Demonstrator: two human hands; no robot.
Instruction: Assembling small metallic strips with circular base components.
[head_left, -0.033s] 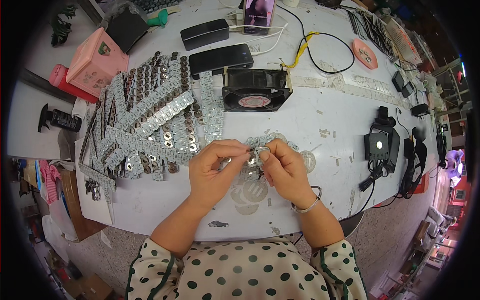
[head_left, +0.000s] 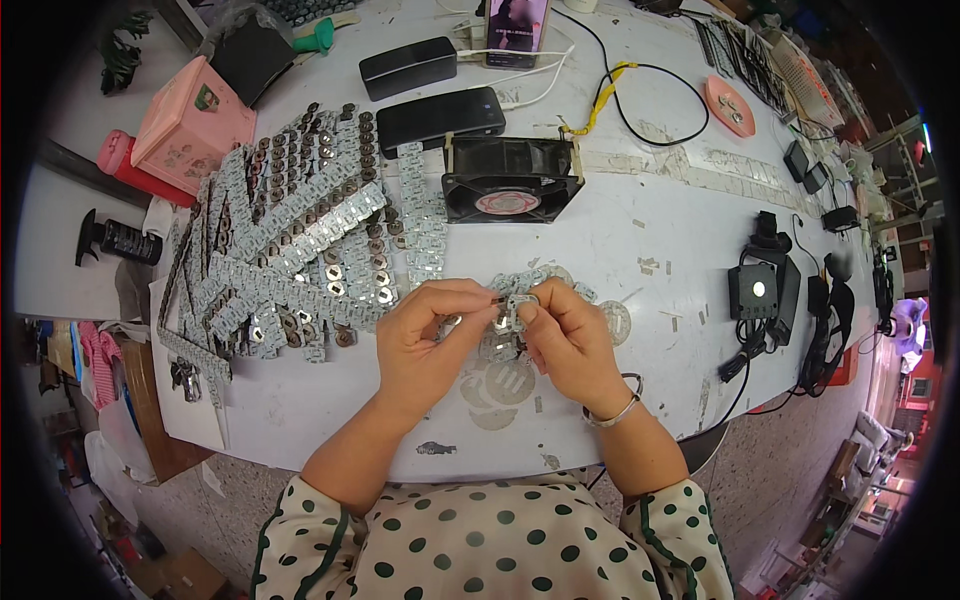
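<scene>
Both my hands meet over the front middle of the table. Between the thumb and finger of my right hand [head_left: 570,335] is pinched a small silver metal plate [head_left: 521,300], which seems part of a strip of linked metal pieces [head_left: 500,346] bunched beneath. My left hand [head_left: 428,335] is closed in a pinch close beside that plate; a tiny dark bit shows at its fingertips, too small to name. To the left lies a large pile of similar metal strips [head_left: 290,240], some silvery and flat, others with round brownish discs.
Beyond my hands stands a black fan [head_left: 510,180]. Behind it are two black boxes [head_left: 440,118] and a propped phone [head_left: 516,35] with white cables. A pink box [head_left: 190,125] sits far left, a pink dish [head_left: 730,107] far right. Black adapters and straps [head_left: 765,290] lie at right.
</scene>
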